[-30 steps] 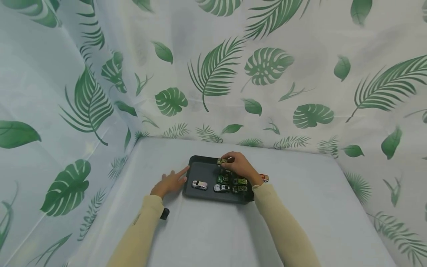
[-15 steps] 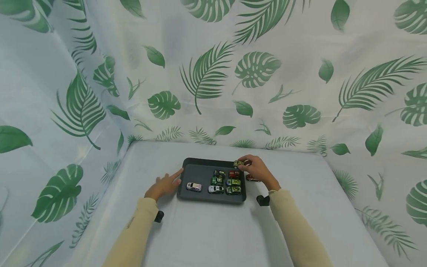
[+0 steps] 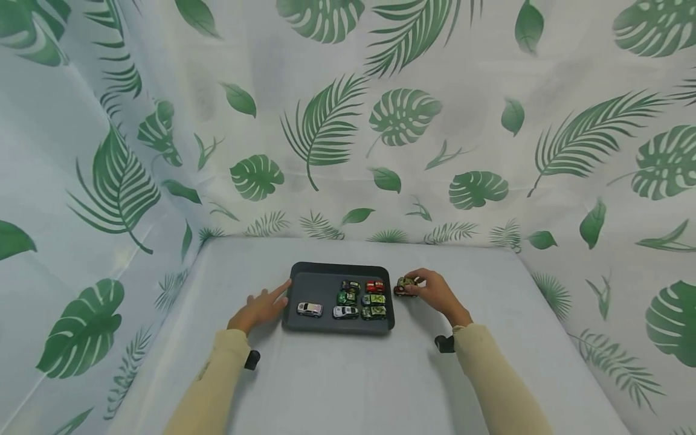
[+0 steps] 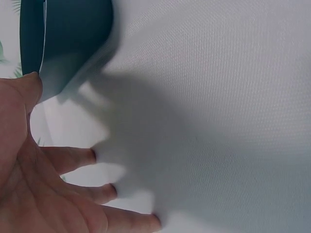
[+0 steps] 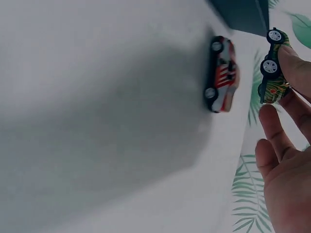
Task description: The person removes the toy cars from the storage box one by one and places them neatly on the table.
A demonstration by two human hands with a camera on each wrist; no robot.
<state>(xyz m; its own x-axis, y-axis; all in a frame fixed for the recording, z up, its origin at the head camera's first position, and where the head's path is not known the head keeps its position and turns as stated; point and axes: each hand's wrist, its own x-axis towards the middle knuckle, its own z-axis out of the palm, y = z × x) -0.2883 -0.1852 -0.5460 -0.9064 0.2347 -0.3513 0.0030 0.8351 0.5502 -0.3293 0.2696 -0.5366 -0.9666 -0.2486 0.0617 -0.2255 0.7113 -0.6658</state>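
Fingers of the right hand (image 3: 438, 293), I see remotely, pinch the green-camouflage toy car (image 5: 272, 69) just right of the dark-grey rectangular tray (image 3: 337, 330), lengthwise roughly parallel with the red-and-white toy car (image 5: 224, 75).

The person wears long, plain, pale-yellow sleeves reaching the wrists. The left sleeve (image 3: 213, 380), nearer the surface's left edge, bears a slim mark (image 3: 203, 370) on its outer side, too small to read. Inside the left cuff and the right sleeve (image 3: 497, 380) juts a small black block (image 3: 444, 344). Both hands are bare.
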